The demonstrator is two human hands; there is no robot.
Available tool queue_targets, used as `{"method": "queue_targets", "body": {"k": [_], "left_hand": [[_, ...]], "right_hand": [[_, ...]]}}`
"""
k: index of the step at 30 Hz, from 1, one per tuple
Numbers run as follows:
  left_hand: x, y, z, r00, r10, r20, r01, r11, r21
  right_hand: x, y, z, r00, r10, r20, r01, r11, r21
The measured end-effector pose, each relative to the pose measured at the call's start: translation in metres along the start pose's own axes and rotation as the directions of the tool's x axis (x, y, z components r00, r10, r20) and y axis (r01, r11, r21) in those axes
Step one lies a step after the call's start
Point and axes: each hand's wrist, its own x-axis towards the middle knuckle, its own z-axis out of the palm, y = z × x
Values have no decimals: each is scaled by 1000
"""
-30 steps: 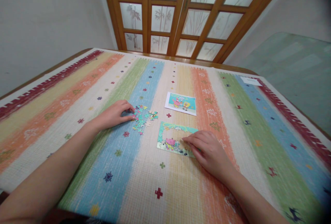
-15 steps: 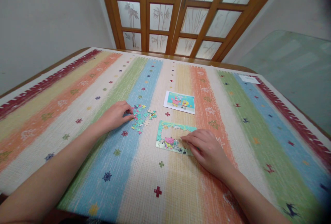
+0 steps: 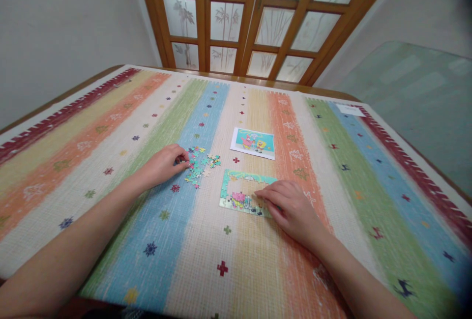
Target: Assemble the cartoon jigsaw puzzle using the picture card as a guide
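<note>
A partly built jigsaw puzzle (image 3: 236, 192) lies on the striped tablecloth (image 3: 206, 240); its green border is joined and the middle is still bare. My right hand (image 3: 291, 207) rests on the puzzle's right part, fingers stretched flat toward the left. A small pile of loose puzzle pieces (image 3: 202, 162) lies to the left of the puzzle. My left hand (image 3: 162, 165) sits at the pile's left edge with its fingers curled, fingertips among the pieces; what they pinch is hidden. A cartoon reference picture (image 3: 253, 143) lies just beyond the puzzle.
A white paper slip (image 3: 350, 109) lies near the table's far right corner. Wooden-framed frosted glass doors (image 3: 236, 19) stand behind the table. A glass tabletop (image 3: 413, 93) shows at the right.
Both hands stay where they were, the left at the pile and the right on the puzzle. Only the view has drifted slightly, and the left fingers look a little more curled.
</note>
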Motion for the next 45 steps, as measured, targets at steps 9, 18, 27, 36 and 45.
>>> {"method": "queue_targets", "body": {"k": [9,18,27,36,45], "left_hand": [[-2,6,1,999,-41,23,42,996,-81],[-2,10,-3,997,-72,0,72,990,-123],[-3,10,-3,993,-116,15,117,970,-215],[-3,5,-4,991,-130,40,135,968,-211],[-4,11,-7,992,-115,42,118,989,-88]], "right_hand": [[0,1,0,1000,-7,7,6,1000,11],[0,-1,-1,1000,-1,6,1,1000,8],[0,-1,-1,1000,4,10,-4,1000,8],[-2,2,1,1000,14,20,-14,1000,23],[-1,1,1,1000,1,6,-1,1000,17]]}}
